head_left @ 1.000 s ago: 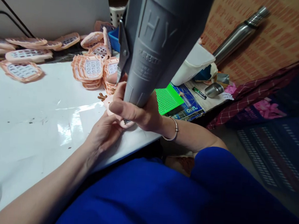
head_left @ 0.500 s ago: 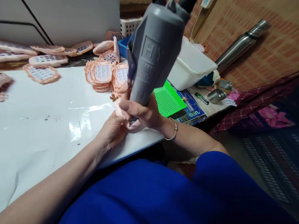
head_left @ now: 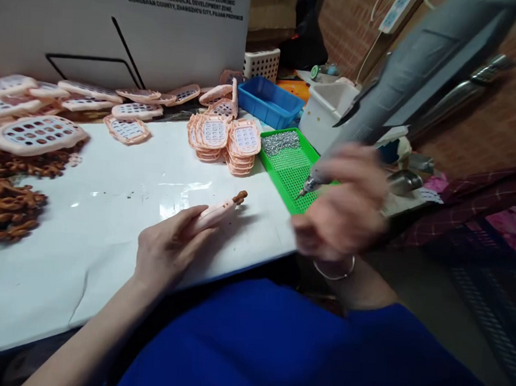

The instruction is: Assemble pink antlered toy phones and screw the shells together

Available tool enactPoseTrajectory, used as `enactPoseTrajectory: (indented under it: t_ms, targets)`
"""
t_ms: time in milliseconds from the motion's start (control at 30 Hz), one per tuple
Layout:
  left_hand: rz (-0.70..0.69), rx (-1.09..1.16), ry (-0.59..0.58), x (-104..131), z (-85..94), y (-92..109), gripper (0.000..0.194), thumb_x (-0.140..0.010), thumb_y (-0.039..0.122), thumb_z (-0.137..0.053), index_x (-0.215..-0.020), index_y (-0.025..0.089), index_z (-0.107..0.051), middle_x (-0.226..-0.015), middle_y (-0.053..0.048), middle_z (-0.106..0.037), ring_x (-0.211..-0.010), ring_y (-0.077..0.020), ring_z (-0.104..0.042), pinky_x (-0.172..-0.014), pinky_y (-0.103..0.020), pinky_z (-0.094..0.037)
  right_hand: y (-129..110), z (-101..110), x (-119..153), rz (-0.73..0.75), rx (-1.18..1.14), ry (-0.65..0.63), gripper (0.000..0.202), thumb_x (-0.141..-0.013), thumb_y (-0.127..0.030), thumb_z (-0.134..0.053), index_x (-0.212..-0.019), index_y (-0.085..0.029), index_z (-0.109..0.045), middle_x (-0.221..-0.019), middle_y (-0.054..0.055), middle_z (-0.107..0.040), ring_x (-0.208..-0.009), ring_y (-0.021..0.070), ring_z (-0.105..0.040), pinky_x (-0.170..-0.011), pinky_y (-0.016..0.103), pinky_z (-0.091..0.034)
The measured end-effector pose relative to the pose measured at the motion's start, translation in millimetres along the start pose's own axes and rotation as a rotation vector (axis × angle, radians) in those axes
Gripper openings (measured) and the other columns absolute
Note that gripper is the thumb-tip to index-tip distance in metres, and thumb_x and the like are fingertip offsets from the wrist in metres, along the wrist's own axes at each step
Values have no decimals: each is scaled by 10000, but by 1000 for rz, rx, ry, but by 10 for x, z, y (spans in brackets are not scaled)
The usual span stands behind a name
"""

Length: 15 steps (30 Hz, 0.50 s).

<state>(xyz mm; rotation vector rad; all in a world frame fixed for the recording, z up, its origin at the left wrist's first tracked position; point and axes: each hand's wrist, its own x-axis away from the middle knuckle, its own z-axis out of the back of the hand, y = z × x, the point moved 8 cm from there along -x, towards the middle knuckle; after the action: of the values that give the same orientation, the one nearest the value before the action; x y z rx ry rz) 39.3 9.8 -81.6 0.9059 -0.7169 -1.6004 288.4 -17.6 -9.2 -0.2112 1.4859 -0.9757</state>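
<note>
My left hand (head_left: pixel 170 243) is closed on a pale pink plastic part (head_left: pixel 213 215), held edge-on just above the white tabletop (head_left: pixel 121 214). From its far end juts a small brown piece (head_left: pixel 240 197). A grey electric screwdriver (head_left: pixel 391 84) is gripped in my right hand (head_left: pixel 345 204), which is smeared by motion. Its bit points down over the green perforated tray (head_left: pixel 280 174), apart from the pink part. Small silvery screws (head_left: pixel 281 142) lie heaped at the tray's far end.
Stacked pink-rimmed grid pieces (head_left: pixel 213 133) stand behind my left hand. More grid panels (head_left: pixel 38 135) and a heap of brown pieces (head_left: pixel 7 212) lie at left. At the back are a blue bin (head_left: pixel 270 103), a white tub (head_left: pixel 315 118) and a large printed box (head_left: pixel 183 48).
My right hand has lifted the screwdriver off the pink part and swung it right, over the green tray. My left hand still holds the part. The camera view has turned left.
</note>
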Motion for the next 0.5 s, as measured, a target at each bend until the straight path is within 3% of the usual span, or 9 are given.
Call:
enactPoseTrajectory:
  t_ms: [100,200,267,333,400,500]
  targets:
    - [47,105,0,90,-52,-17,300,-696,336,-826,-989,316,-765,-938,20,-754,-861,-211,-651,-857,-241,-500,-200,-544,280,351,191,-332,245,-896,-464,-652,-1064,-299,-723,-1032,30,-745,-1073,243,-662,-1134,551,-363]
    - [119,287,100,152,-53,-4,260,-679,221,-826,-928,285,-783,-920,-16,-743,-901,-216,-658,-868,-224,-500,-113,-941,464,492,338,-479,352,-1005,-436,-469,-1124,-188,-688,-1009,79,-734,-1017,205,-649,-1079,486,-429]
    - [129,332,153,169,-32,5,247,-681,159,-807,-900,272,-789,-903,-24,-737,-863,-199,-663,-821,-206,-502,-31,-1061,506,497,352,-510,353,-1021,-413,-436,-1102,-179,-688,-941,64,-725,-936,184,-637,-1022,430,-468]
    - [78,241,122,148,-36,32,235,-723,168,-771,-933,273,-783,-900,-17,-742,-811,-184,-668,-790,-217,-511,-2,-1103,525,504,333,-512,353,-1027,-390,-417,-1066,-173,-693,-883,60,-704,-877,180,-620,-963,398,-496]
    - [-42,98,46,109,-66,83,229,-782,214,-721,-1000,270,-765,-899,-9,-750,-766,-177,-679,-768,-248,-532,0,-1111,525,507,310,-495,365,-1031,-381,-403,-1027,-164,-697,-843,59,-680,-850,183,-611,-952,403,-504]
    - [-249,-37,28,87,-72,164,224,-849,239,-637,-1052,237,-731,-920,-21,-763,-736,-167,-693,-718,-267,-549,21,-1141,496,474,285,-500,398,-1038,-390,-377,-1001,-158,-697,-830,54,-670,-846,179,-619,-1006,426,-486]
